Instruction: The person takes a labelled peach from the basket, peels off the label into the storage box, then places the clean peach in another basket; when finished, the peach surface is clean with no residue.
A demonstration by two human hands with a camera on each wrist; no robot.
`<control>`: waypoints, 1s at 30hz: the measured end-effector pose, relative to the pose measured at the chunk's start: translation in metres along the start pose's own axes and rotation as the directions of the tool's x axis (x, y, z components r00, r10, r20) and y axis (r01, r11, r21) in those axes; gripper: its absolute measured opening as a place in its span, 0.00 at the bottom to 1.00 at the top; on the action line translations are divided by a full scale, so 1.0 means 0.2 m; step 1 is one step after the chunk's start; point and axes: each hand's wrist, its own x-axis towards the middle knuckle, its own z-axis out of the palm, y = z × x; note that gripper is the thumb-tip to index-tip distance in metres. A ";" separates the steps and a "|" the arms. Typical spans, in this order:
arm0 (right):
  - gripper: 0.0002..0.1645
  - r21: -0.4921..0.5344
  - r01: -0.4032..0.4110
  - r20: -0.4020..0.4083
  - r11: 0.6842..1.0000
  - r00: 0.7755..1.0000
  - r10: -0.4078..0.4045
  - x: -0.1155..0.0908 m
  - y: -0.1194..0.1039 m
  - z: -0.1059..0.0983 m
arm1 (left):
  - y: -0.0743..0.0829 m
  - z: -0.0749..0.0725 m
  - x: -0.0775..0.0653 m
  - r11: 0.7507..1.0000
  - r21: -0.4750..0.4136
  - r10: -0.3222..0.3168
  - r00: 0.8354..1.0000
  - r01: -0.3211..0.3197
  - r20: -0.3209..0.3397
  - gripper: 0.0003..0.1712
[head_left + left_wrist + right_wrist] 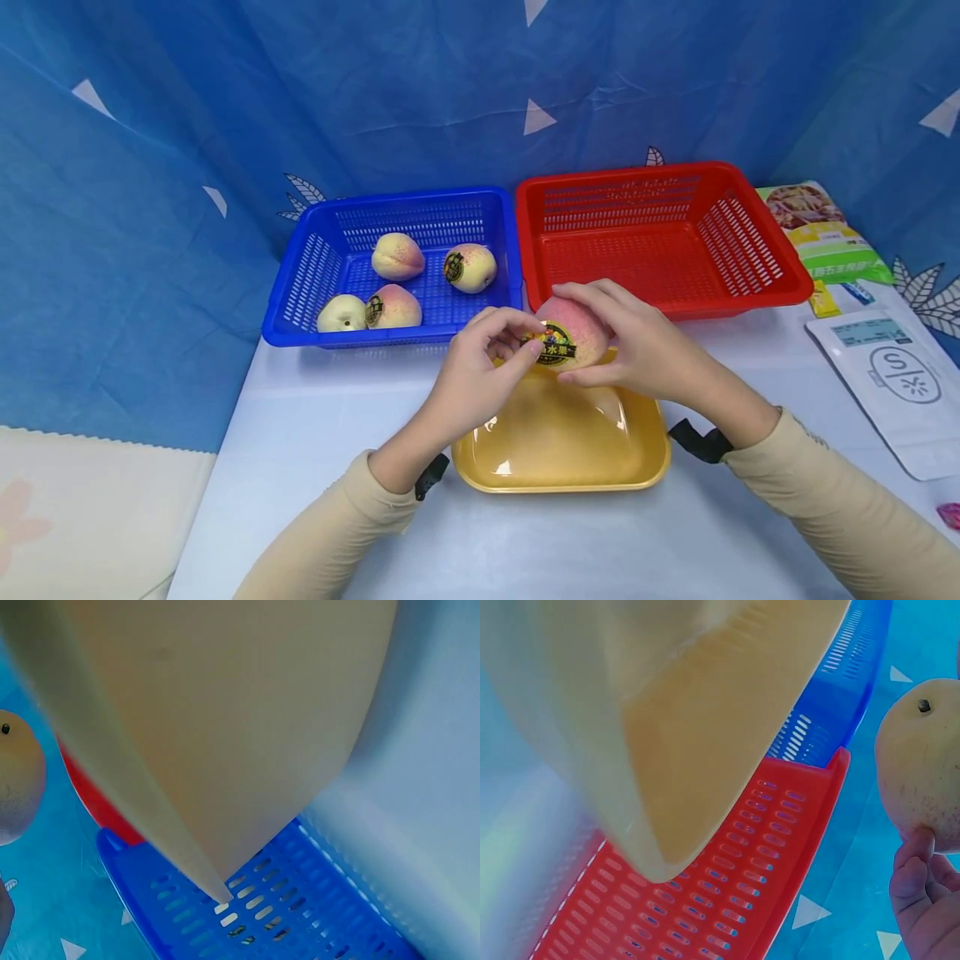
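Observation:
My right hand (648, 346) grips a pink and yellow peach (588, 333) above the yellow tray (562, 487). The peach bears a black round sticker (557, 343) with coloured print. At the sticker's left edge, my left hand (480, 367) pinches it between thumb and forefinger. In the right wrist view the peach (922, 765) shows its stem pit, with curled fingers (915, 885) against its lower side. The left wrist view catches only part of the peach (16, 776); the yellow tray (247, 712) fills most of it.
Behind, a blue basket (288, 312) holds several peaches, some with black stickers. Right of it stands a red basket (622, 267). A food packet (825, 242), a small yellow packet (823, 300) and a white pouch (885, 392) lie to the right. A blue curtain (420, 100) hangs behind.

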 end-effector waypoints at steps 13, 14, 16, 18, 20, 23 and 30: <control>0.56 -0.071 -0.050 -0.056 0.996 0.997 0.046 -0.06 0.06 -0.02 | -0.01 -0.01 -0.04 0.992 -0.106 -0.061 0.996 0.069 0.072 0.06; 0.56 -0.066 -0.063 -0.063 0.996 0.996 0.059 -0.07 0.06 -0.03 | -0.02 -0.01 -0.05 0.991 -0.101 -0.080 0.992 0.090 0.093 0.07; 0.56 -0.054 -0.093 -0.075 0.994 0.993 0.088 -0.08 0.07 -0.04 | -0.04 -0.01 -0.06 0.985 -0.104 -0.124 0.982 0.139 0.143 0.07; 0.56 -0.040 -0.120 -0.086 0.992 0.989 0.117 -0.10 0.08 -0.05 | -0.07 -0.01 -0.06 0.976 -0.117 -0.161 0.968 0.185 0.194 0.08; 0.56 -0.029 -0.138 -0.094 0.990 0.986 0.135 -0.11 0.09 -0.07 | -0.11 0.01 -0.07 0.965 -0.130 -0.192 0.952 0.227 0.238 0.09; 0.57 -0.021 -0.149 -0.105 0.989 0.984 0.147 -0.13 0.11 -0.08 | -0.16 0.03 -0.07 0.958 -0.124 -0.217 0.938 0.258 0.271 0.09; 0.57 -0.003 -0.179 -0.108 0.984 0.978 0.178 -0.15 0.15 -0.09 | -0.24 0.11 -0.08 0.957 -0.047 -0.248 0.894 0.285 0.373 0.08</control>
